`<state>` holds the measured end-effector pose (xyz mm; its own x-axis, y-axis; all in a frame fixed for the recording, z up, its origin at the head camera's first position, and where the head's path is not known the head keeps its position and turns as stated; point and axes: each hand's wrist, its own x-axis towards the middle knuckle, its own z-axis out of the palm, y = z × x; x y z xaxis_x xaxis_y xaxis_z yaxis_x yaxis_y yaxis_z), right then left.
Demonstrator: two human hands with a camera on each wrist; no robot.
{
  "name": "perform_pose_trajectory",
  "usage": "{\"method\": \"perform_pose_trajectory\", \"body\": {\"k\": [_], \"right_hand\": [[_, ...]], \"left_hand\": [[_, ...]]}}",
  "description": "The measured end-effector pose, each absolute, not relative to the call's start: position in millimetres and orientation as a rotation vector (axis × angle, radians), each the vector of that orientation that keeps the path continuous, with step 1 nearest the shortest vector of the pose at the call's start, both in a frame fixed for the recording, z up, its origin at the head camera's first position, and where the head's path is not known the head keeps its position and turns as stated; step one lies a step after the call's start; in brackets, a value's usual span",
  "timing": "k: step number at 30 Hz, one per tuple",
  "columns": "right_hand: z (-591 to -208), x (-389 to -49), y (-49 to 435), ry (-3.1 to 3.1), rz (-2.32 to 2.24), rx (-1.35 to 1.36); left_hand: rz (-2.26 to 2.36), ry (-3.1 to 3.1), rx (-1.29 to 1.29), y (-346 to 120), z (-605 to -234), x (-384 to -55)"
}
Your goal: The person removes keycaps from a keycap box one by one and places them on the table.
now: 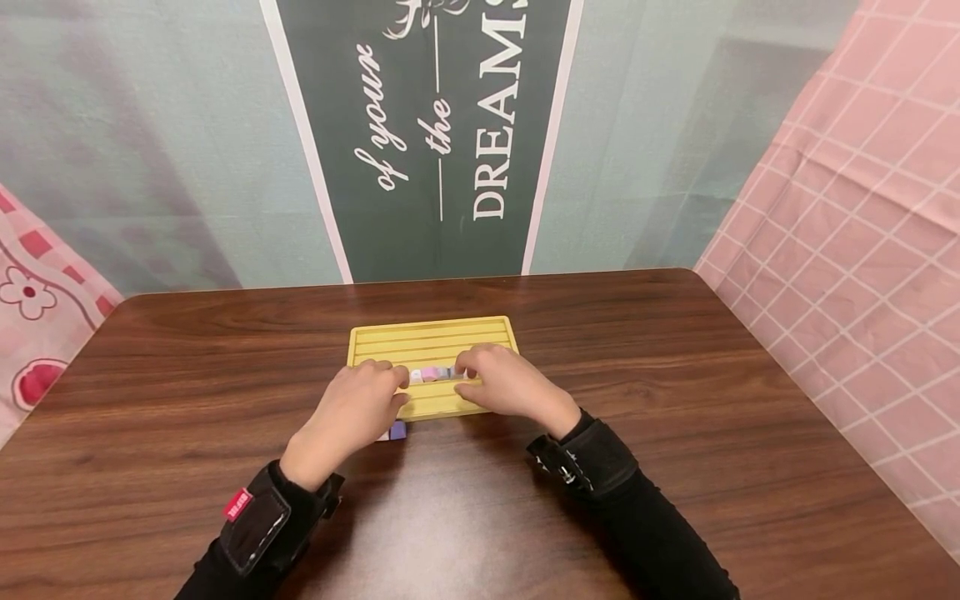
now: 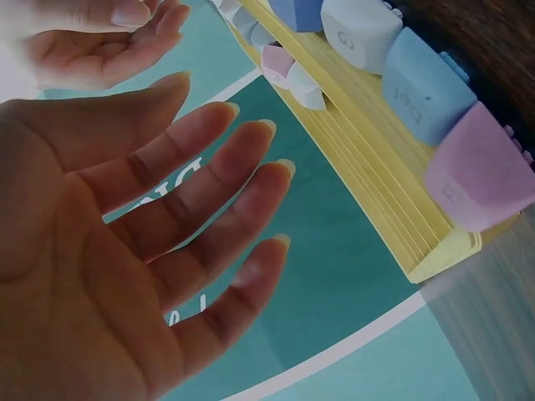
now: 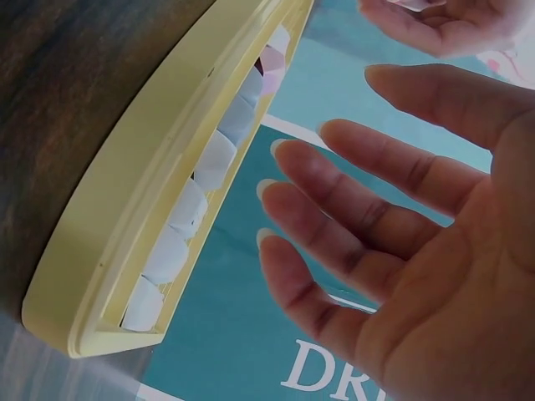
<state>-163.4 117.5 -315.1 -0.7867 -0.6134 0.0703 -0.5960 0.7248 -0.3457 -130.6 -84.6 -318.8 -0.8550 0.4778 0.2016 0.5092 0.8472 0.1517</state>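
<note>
A yellow ridged tray (image 1: 431, 333) lies on the table, with a row of white, pink and grey keycaps (image 1: 430, 374) in one groove. My left hand (image 1: 360, 404) is over the tray's near left part, its fingers loosely bent and nothing visible in them. From the right, my right hand (image 1: 506, 379) reaches over the same row, fingers relaxed, also holding nothing visible. Whether fingertips touch the keycaps cannot be told. In the left wrist view, a pink keycap (image 2: 481, 167), a light blue keycap (image 2: 426, 88) and a white keycap (image 2: 359, 33) line the tray's near side.
A purple keycap (image 1: 397, 430) lies on the brown wooden table (image 1: 637, 358) before the tray, partly beside the left hand. Behind the table hangs a green cloth with lettering (image 1: 442, 242). Pink checked cloth (image 1: 862, 275) borders the right side.
</note>
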Motion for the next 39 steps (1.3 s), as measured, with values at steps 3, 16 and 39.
{"method": "perform_pose_trajectory", "body": {"k": [3,16,39], "right_hand": [[-315,-164,119,2.876,-0.554,-1.015],[-307,-165,126,2.883,-0.609,-0.963],[-303,-171,135,2.9,-0.69,-0.935]], "left_hand": [[-0.289,-2.866,-0.76,-84,-319,-132],[-0.298,-2.912,-0.702,-83,-318,-139],[-0.346,-2.977,-0.686,-72,-321,-153]]}}
